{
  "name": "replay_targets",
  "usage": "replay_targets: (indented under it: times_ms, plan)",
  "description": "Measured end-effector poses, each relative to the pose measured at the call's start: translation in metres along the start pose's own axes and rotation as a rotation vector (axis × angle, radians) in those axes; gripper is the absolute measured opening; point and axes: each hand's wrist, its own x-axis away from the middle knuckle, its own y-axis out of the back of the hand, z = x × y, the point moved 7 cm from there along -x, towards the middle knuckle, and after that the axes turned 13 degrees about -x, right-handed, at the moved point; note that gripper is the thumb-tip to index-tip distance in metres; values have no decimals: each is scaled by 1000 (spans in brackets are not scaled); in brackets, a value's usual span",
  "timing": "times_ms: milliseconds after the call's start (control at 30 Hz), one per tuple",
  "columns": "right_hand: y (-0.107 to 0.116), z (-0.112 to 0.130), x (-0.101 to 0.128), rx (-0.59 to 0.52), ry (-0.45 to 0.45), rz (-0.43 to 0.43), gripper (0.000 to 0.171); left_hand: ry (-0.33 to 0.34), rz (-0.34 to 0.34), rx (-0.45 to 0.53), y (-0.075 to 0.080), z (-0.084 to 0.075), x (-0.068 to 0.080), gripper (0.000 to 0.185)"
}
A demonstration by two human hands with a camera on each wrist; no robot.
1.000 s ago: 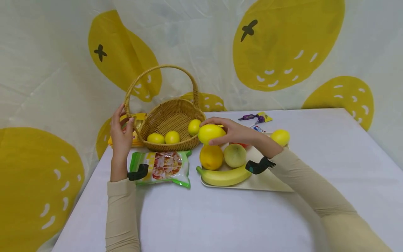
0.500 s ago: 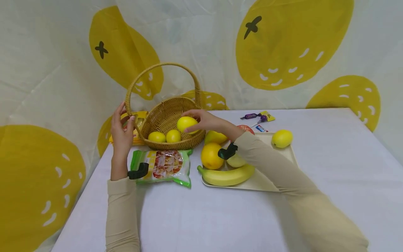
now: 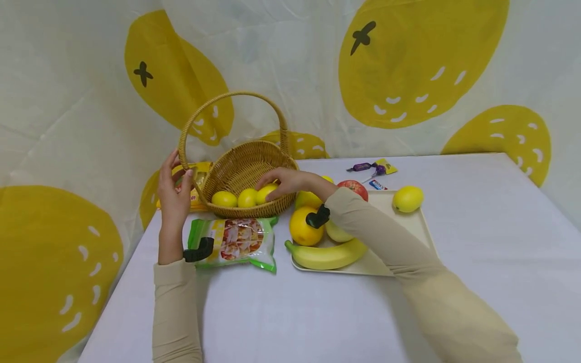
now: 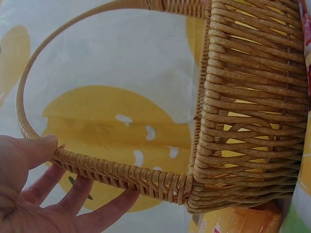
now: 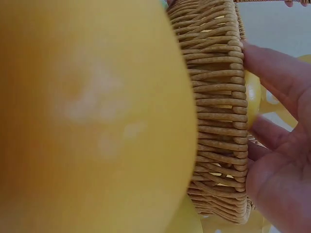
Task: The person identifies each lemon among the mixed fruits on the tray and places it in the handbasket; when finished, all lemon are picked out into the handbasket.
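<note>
Three lemons sit inside the wicker basket [image 3: 242,169], at its near wall: one on the left [image 3: 224,198], one in the middle [image 3: 247,197], and a third lemon [image 3: 265,192] on the right, under the right hand [image 3: 286,181]. That hand reaches over the basket rim with its fingers curled down around the third lemon; in the right wrist view the fingers [image 5: 274,73] lie against the woven wall [image 5: 216,97] with the yellow fruit [image 5: 252,92] showing behind them.

Left hand [image 3: 174,194]: at the foot of the basket handle [image 3: 190,133], on the basket's left side. In the left wrist view the thumb [image 4: 29,148] lies over the woven handle [image 4: 121,174] and the fingers [image 4: 77,196] are loosely bent beneath it, so the hand holds the handle.

Basket position: far left part of the white counter [image 3: 317,312], against the lemon-print backdrop.

Other items:
- Snack bag [image 3: 233,242], green-edged, flat on the counter just in front of the basket.
- Yellow packet [image 3: 195,184], behind the left hand, beside the basket.
- Cream tray [image 3: 408,222], right of the basket, holding an orange [image 3: 303,227], a banana [image 3: 327,254], a pale green fruit [image 3: 338,233] partly hidden by the right sleeve, a red apple [image 3: 354,187], and a lemon at the far right corner [image 3: 407,198].
- Yellow fruit [image 3: 306,199] between basket and tray, partly covered by the wrist.
- Wrapped sweets [image 3: 369,169], beyond the tray.
</note>
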Motion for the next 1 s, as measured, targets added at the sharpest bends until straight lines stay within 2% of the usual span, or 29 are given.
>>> replay_targets:
  times_ms: [267,500,633,1000]
  plan:
    - [1,-2,3,-42,-15,5,42,-12,-5,3,-1,-1,-2,52]
    - [2,-1,8,-149,-9,-18,45,7,5,-8,0,0,-1,52]
    - [6,5,18,-208,29,-61,42,17,7,-17,1,-2,0,53]
    - [24,28,56,-249,123,-124,34,4,-3,-9,1,-3,4,51]
